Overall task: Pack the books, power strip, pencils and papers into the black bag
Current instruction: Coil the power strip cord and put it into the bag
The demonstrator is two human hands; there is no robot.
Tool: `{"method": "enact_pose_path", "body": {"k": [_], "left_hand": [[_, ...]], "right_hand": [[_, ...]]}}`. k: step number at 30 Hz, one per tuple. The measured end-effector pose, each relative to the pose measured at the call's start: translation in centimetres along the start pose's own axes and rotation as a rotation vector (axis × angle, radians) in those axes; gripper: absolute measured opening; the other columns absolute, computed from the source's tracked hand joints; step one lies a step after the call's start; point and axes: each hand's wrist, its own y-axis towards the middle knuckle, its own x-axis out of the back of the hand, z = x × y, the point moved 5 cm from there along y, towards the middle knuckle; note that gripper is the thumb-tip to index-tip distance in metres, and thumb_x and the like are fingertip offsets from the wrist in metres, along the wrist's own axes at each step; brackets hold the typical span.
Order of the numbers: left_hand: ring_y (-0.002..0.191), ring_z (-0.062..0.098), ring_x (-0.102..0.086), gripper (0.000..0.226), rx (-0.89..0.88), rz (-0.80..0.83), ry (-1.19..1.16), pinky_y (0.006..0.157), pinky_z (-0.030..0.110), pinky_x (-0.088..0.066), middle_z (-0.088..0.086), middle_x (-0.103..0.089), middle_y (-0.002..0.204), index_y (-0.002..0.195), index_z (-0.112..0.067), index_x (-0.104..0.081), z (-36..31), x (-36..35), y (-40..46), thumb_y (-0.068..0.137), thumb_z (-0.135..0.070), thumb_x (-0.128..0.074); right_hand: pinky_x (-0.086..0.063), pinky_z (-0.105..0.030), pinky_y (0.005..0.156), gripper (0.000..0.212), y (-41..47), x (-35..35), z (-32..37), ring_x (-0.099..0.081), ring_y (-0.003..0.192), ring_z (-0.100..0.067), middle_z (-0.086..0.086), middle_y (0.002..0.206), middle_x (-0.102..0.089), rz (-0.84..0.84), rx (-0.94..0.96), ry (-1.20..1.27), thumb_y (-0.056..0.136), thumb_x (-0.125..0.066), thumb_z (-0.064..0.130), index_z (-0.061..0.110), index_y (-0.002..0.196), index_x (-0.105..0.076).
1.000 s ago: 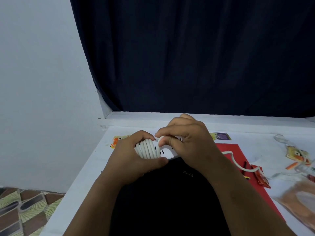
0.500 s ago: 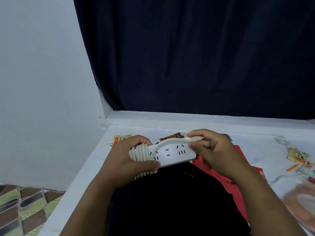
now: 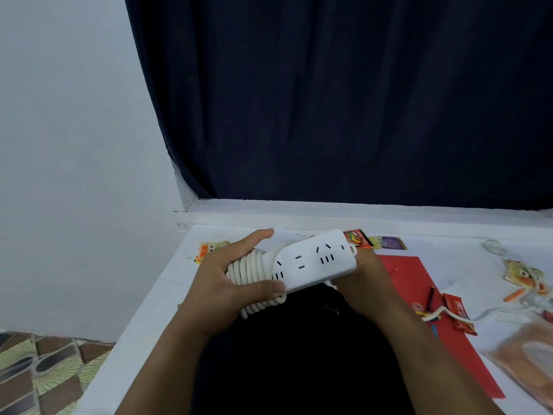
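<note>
Power strip (image 3: 317, 260), white with its cord (image 3: 250, 272) wound in coils round one end, is held in the air over the black bag (image 3: 299, 354), at about 12 o'clock from the bag's middle. In the head view, the only one, the left hand (image 3: 223, 283) wraps the coiled end, thumb across the front and fingers curled behind the loops. The right hand (image 3: 363, 287) cups the other end from beneath, at 3 o'clock of the strip; its fingertips are hidden under the body, so I cannot tell how tightly they close, though they do carry it. A red sheet (image 3: 419, 298) lies on the white table (image 3: 155, 310) at 3 o'clock of the bag, with pencils (image 3: 431, 299) on it.

The step in hand looks like stowing the strip. To do it well, the left hand's grip should pin the coils until the strip is inside, since loose loops would spring off. I cannot tell where the bag's opening is, so one hand may need to free itself to find it.
</note>
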Motion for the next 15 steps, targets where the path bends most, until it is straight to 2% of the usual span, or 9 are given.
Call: {"method": "enact_pose_path", "body": {"k": [1, 3, 6, 8, 10, 12, 14, 15], "left_hand": [[0.085, 0.008, -0.07, 0.068, 0.012, -0.005, -0.028, 0.077, 0.021, -0.057, -0.01, -0.072, 0.093, 0.114, -0.039, -0.073, 0.1, -0.1, -0.1, 0.05, -0.029, -0.093], [0.083, 0.006, -0.07, 0.065, 0.014, 0.009, -0.074, 0.074, 0.019, -0.056, -0.012, -0.073, 0.091, 0.113, -0.036, -0.074, 0.2, -0.3, -0.3, 0.054, -0.018, -0.093], [0.082, 0.006, -0.07, 0.056, 0.009, 0.021, -0.104, 0.074, 0.021, -0.057, -0.009, -0.074, 0.092, 0.103, -0.033, -0.079, 0.4, -0.6, -0.3, 0.054, -0.011, -0.096], [0.08, 0.008, -0.069, 0.047, 0.006, 0.022, -0.121, 0.074, 0.025, -0.058, -0.009, -0.073, 0.088, 0.097, -0.031, -0.079, 0.6, -0.7, -0.2, 0.054, -0.019, -0.093], [0.077, 0.008, -0.068, 0.039, -0.009, 0.002, -0.122, 0.071, 0.027, -0.058, -0.011, -0.071, 0.083, 0.092, -0.029, -0.077, 0.6, -0.6, -0.1, 0.054, -0.029, -0.086], [0.079, 0.015, -0.067, 0.038, -0.027, -0.037, -0.104, 0.072, 0.034, -0.058, -0.005, -0.07, 0.085, 0.093, -0.023, -0.074, 0.8, -0.5, 0.0, 0.058, -0.034, -0.083], [0.086, 0.029, -0.067, 0.049, -0.041, -0.079, -0.085, 0.075, 0.043, -0.058, 0.008, -0.069, 0.094, 0.101, -0.012, -0.07, 1.0, -0.3, 0.1, 0.061, -0.037, -0.082], [0.09, 0.033, -0.067, 0.052, -0.044, -0.099, -0.069, 0.077, 0.047, -0.058, 0.009, -0.07, 0.097, 0.104, -0.01, -0.068, 1.1, -0.2, 0.2, 0.063, -0.038, -0.081]], "right_hand": [[-0.041, -0.012, 0.053, 0.051, -0.3, -0.5, 0.0, -0.056, 0.058, 0.009, 0.029, 0.061, -0.065, 0.01, -0.016, -0.005, 0.083, -0.051, -0.014, 0.03, 0.06, -0.063], [-0.04, -0.009, 0.054, 0.044, -0.8, -1.4, 0.1, -0.056, 0.058, 0.013, 0.032, 0.061, -0.063, 0.026, -0.019, 0.011, 0.088, -0.057, -0.006, 0.034, 0.07, -0.059], [-0.042, -0.005, 0.059, 0.028, -1.3, -2.6, 0.5, -0.06, 0.068, 0.016, 0.034, 0.072, -0.066, 0.08, -0.036, 0.112, 0.091, -0.064, 0.006, 0.033, 0.089, -0.061], [-0.046, -0.01, 0.061, 0.018, -1.4, -3.2, 0.4, -0.064, 0.07, 0.008, 0.02, 0.081, -0.073, 0.104, -0.062, 0.157, 0.091, -0.068, 0.012, 0.03, 0.095, -0.068], [-0.047, -0.022, 0.06, 0.007, -1.3, -3.5, 0.1, -0.062, 0.062, -0.006, 0.003, 0.074, -0.073, 0.128, -0.104, 0.144, 0.09, -0.069, 0.018, 0.024, 0.088, -0.073], [-0.041, -0.026, 0.056, 0.014, -1.3, -3.5, -0.3, -0.053, 0.053, -0.008, 0.001, 0.06, -0.064, 0.155, -0.106, 0.095, 0.092, -0.067, 0.025, 0.022, 0.079, -0.073], [-0.037, -0.025, 0.054, 0.02, -1.2, -3.3, -0.3, -0.048, 0.052, -0.005, 0.008, 0.055, -0.058, 0.182, -0.058, 0.024, 0.096, -0.062, 0.034, 0.026, 0.081, -0.073], [-0.037, -0.026, 0.054, 0.023, -1.3, -3.1, -0.3, -0.048, 0.052, -0.003, 0.011, 0.056, -0.058, 0.189, -0.035, -0.012, 0.097, -0.058, 0.039, 0.028, 0.083, -0.073]]}}
